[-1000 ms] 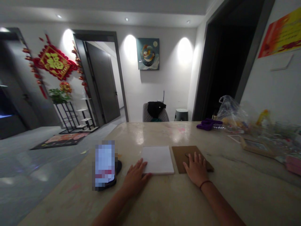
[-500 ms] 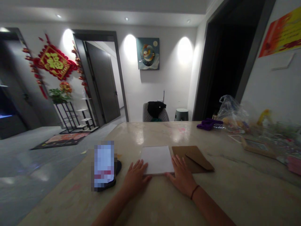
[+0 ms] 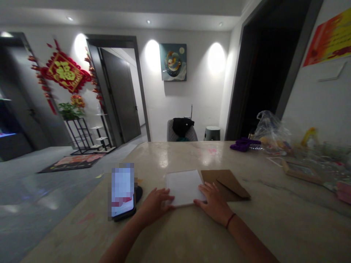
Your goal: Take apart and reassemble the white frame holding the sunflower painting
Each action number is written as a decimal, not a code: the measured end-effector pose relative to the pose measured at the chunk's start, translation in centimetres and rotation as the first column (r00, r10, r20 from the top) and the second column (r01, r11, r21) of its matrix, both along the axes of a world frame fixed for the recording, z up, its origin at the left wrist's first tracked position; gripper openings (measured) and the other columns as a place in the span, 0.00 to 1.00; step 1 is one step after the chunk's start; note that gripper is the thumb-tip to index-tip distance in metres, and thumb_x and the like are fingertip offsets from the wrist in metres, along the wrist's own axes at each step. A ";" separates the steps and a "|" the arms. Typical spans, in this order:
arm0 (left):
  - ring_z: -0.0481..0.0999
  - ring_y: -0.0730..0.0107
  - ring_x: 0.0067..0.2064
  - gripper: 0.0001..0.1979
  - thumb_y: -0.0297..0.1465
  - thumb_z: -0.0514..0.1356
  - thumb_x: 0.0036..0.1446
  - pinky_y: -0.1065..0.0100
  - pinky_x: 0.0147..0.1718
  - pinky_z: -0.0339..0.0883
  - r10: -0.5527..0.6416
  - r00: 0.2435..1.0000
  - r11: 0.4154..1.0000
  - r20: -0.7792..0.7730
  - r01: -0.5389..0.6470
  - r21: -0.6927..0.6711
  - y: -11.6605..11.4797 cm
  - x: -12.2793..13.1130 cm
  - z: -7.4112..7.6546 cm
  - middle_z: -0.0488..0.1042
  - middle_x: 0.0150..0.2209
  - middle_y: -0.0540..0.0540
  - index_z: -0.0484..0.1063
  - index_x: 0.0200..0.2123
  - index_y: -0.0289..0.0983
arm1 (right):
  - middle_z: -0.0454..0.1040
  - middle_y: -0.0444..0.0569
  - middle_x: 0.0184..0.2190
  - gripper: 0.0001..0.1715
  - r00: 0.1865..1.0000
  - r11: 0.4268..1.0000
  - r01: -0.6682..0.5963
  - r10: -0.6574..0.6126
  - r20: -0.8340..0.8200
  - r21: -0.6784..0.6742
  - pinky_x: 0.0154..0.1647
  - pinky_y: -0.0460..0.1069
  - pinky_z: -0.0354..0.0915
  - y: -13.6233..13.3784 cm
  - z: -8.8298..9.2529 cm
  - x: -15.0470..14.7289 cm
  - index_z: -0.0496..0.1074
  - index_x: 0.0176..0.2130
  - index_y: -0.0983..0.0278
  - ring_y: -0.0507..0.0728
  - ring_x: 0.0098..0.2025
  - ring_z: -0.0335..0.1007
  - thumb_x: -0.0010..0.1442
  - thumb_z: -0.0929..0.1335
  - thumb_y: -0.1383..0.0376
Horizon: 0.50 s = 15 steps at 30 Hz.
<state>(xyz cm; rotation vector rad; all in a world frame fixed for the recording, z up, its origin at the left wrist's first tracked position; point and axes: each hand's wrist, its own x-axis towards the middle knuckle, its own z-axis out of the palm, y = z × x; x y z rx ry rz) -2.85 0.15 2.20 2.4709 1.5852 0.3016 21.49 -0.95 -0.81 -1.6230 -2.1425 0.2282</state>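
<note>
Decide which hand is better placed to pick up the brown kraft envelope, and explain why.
Probably the right: the right hand rests at the white board's right edge, beside the brown kraft envelope. The left hand is at the board's left edge, with the board between it and the envelope.

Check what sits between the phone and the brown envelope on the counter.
In the head view, a white card lies between the phone and the brown envelope, with the left hand and right hand at its edges.

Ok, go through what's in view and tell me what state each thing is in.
left hand: fingers against the board's near left corner
right hand: fingers on the board's right edge
white square board: flat on the table
brown kraft envelope: flat, flap folded over
clear plastic bag: bulging with contents
door: standing open
</note>
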 end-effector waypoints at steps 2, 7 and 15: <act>0.63 0.62 0.55 0.17 0.42 0.56 0.49 0.56 0.56 0.47 -0.005 1.000 1.000 0.005 0.005 -0.005 0.0 0.0 0.1 0.66 0.53 0.44 0.73 0.42 0.47 | 0.64 0.54 0.54 0.32 1.000 1.000 0.000 0.000 -0.007 0.003 0.60 0.59 0.41 0.0 0.0 0.0 0.64 0.52 0.66 0.62 0.58 0.52 0.53 0.62 0.51; 0.64 0.65 0.55 0.16 0.40 0.54 0.52 0.56 0.57 0.46 -0.031 0.999 0.999 -0.011 0.031 -0.011 0.0 -0.1 -0.1 0.67 0.53 0.45 0.71 0.44 0.47 | 0.64 0.54 0.53 0.31 1.000 1.000 0.002 -0.002 -0.018 0.005 0.60 0.59 0.41 0.1 -0.1 -0.1 0.64 0.51 0.67 0.62 0.58 0.53 0.54 0.62 0.51; 0.64 0.61 0.54 0.23 0.45 0.55 0.50 0.56 0.57 0.48 -0.008 1.000 0.998 -0.020 0.009 0.069 -0.3 0.7 -0.9 0.68 0.52 0.45 0.68 0.49 0.43 | 0.58 0.59 0.57 0.41 0.996 0.999 -0.033 0.031 -0.088 -0.014 0.61 0.59 0.41 -0.3 -0.4 -1.2 0.56 0.57 0.71 0.63 0.61 0.47 0.53 0.61 0.48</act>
